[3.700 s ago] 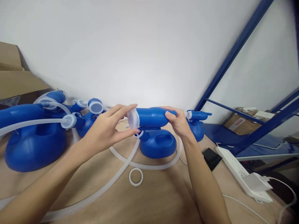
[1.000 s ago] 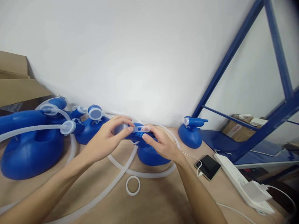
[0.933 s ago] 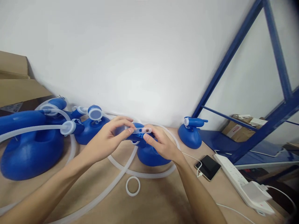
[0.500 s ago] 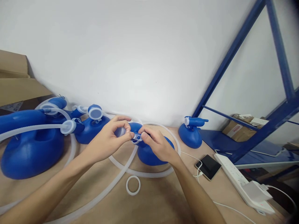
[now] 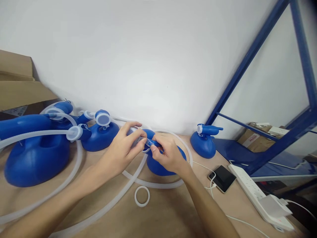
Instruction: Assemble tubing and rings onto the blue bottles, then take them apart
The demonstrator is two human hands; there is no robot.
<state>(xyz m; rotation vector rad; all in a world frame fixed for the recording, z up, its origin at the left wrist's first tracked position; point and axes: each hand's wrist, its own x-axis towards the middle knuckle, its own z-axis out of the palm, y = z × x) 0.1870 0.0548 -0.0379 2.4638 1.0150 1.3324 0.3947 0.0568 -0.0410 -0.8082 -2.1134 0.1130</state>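
Note:
A blue plastic urinal bottle (image 5: 158, 167) stands on the tabletop in front of me, its neck partly hidden behind my fingers. With thumb and fingers, my left hand (image 5: 128, 145) grips the translucent cap (image 5: 133, 135) at the bottle's mouth. My right hand (image 5: 168, 153) is closed at the neck, thumb and index finger pinching the cap's clear strap (image 5: 149, 142) against the blue plastic. The exact seat of the strap is covered by fingertips. A long translucent tube (image 5: 163, 184) loops around the bottle. Nearer to me lies a loose white ring (image 5: 142, 196).
Several similar blue bottles (image 5: 37, 162) with caps and tubes crowd the left, beside a cardboard box (image 5: 17, 69). Another blue bottle (image 5: 203, 145) stands at the right. A phone (image 5: 222, 178) on a cable, a power strip (image 5: 250, 185) and a blue metal rack (image 5: 245, 62) are further right.
My left fingers have shifted slightly right and over the cap. The strap has tilted, and my right thumb and index finger now pinch it lower. The view has shifted slightly.

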